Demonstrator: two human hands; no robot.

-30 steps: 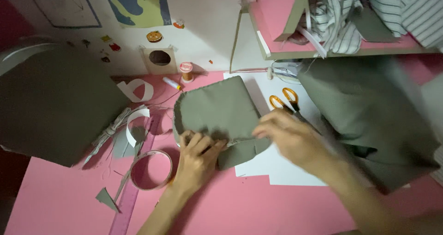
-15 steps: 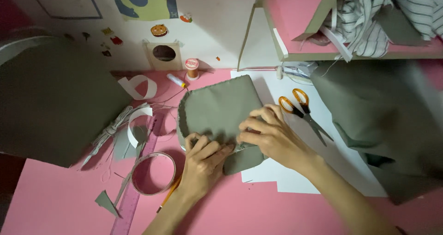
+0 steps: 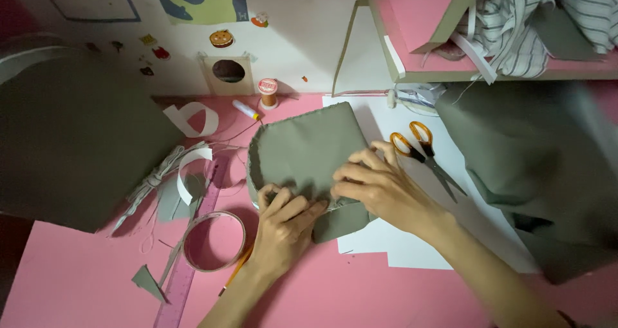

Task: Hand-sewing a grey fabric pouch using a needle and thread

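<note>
Both hands are pressing down on the grey-green fabric piece (image 3: 302, 154), lying on the pink desk (image 3: 84, 283) & partly over white paper (image 3: 412, 251). Left hand (image 3: 286, 222) is pinching its near folded edge; right hand (image 3: 380, 186) is lying flat w/ fingers spread. Orange scissors (image 3: 421, 151) are sitting just right of it.

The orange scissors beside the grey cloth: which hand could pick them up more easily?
Probably the right hand. It rests on the grey cloth right beside the orange scissors, while the left hand lies farther away, pressing the cloth's near edge.
</note>
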